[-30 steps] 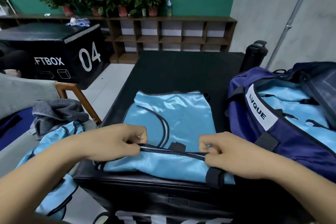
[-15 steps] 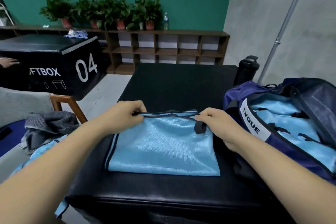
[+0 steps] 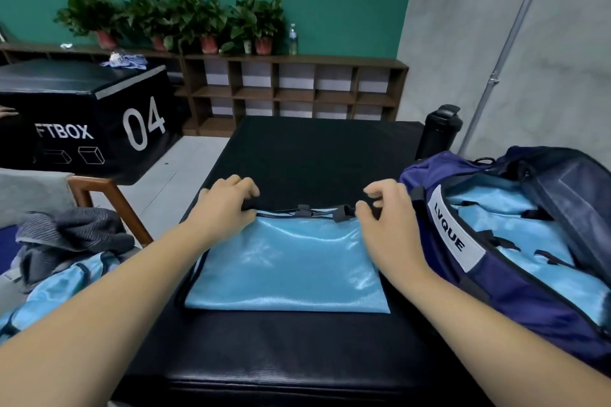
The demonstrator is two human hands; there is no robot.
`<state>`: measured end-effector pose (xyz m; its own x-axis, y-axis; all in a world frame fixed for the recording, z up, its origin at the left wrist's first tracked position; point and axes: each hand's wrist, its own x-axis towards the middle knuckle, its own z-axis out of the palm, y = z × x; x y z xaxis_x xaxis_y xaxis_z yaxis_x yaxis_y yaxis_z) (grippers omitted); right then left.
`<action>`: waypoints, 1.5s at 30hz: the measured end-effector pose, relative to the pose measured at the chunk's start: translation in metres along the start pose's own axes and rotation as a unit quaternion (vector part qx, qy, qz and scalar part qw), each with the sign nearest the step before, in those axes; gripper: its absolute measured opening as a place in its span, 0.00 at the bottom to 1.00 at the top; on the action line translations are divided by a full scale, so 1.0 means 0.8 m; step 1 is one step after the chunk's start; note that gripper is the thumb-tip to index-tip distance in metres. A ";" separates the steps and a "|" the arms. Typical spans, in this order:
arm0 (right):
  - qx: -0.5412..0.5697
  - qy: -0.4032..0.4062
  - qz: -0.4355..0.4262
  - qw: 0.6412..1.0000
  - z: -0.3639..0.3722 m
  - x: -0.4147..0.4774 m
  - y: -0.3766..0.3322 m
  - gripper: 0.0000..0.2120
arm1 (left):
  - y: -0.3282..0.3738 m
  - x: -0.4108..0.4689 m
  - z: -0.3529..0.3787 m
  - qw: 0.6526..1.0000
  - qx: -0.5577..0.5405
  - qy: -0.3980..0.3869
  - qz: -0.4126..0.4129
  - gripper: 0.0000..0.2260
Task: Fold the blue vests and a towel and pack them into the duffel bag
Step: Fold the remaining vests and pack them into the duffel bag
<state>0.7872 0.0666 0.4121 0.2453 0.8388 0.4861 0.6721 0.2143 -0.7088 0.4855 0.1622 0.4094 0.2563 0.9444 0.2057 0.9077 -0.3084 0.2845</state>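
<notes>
A blue vest [image 3: 287,261], folded into a flat rectangle, is lying on the near half of a black padded table [image 3: 314,155], its dark-trimmed edges running along the far side and the left side. The left hand [image 3: 224,208] is reaching to the far left corner of it, fingers curled down, with the thumb and fingertips pinching the dark trim there. The right hand [image 3: 386,218] is hovering at the far right corner with its fingers loosely curled and slightly spread, the thumb tip sitting just beside a black strap tab [image 3: 340,213] on the trim (whether it is actually gripping the cloth I cannot tell). Both forearms are stretching in from the bottom corners, one on each side of the vest. Just to the right, a navy duffel bag [image 3: 496,291] is sitting on the same table with its top gaping open, and more folded vests [image 3: 489,208] are showing inside it; a white label [image 3: 453,235] reading LVQUE is running across its near wall. A black bottle [image 3: 439,132] is standing upright behind the bag. Off the left of the table, a wooden chair [image 3: 109,195] is carrying a rumpled grey cloth [image 3: 72,235], and another vest [image 3: 59,287] is spilling down in front of it. Farther back, a black box [image 3: 82,109] marked 04 is sitting on the floor, and potted plants [image 3: 205,20] are lining the top of a low shelf [image 3: 297,86] against the green wall.
</notes>
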 end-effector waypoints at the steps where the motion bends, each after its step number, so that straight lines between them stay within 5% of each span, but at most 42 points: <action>1: -0.016 -0.020 -0.069 0.997 0.002 -0.010 -0.005 0.07 | 0.005 -0.002 -0.003 1.000 -0.005 0.007 0.011 0.13; 5: -0.161 -0.158 -0.199 0.954 0.027 -0.046 -0.011 0.05 | 0.036 -0.025 -0.001 0.993 -0.066 -0.041 0.088 0.10; 8: -0.219 -0.212 -0.197 0.932 0.042 -0.043 0.008 0.01 | 0.049 -0.041 0.026 0.985 -0.058 -0.104 0.123 0.09; 12: -0.281 -0.223 -0.199 0.912 0.051 -0.033 0.023 0.17 | 0.049 -0.047 0.046 0.982 -0.084 -0.124 0.116 0.18; 16: -0.289 -0.248 -0.161 0.910 0.053 -0.037 0.022 0.31 | 0.049 -0.046 0.043 0.984 -0.079 -0.129 0.097 0.30; 24: -0.260 -0.322 -0.019 0.910 0.056 -0.025 0.026 0.35 | 0.025 -0.048 0.026 0.971 -0.059 -0.230 0.002 0.42; 29: -0.241 -0.332 -0.009 0.912 0.049 -0.024 0.025 0.35 | -0.001 -0.051 0.007 0.974 -0.066 -0.216 -0.028 0.38; 36: -0.244 -0.307 -0.058 0.918 0.032 -0.030 0.005 0.33 | -0.045 -0.052 -0.023 0.984 -0.068 -0.085 -0.141 0.21; 38: -0.242 -0.303 -0.068 0.919 0.028 -0.032 -0.001 0.33 | -0.051 -0.055 -0.026 0.974 -0.064 -0.102 -0.190 0.15; 45: -0.232 -0.303 -0.091 0.920 0.023 -0.045 -0.012 0.33 | -0.043 -0.066 -0.023 0.956 -0.038 -0.161 -0.243 0.21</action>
<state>0.7588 0.0438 0.3924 -0.2409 0.9653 0.1007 0.9237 0.2599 -0.2815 0.4344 0.1211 0.4063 -0.0902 0.9605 -0.2631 0.9222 0.1803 0.3421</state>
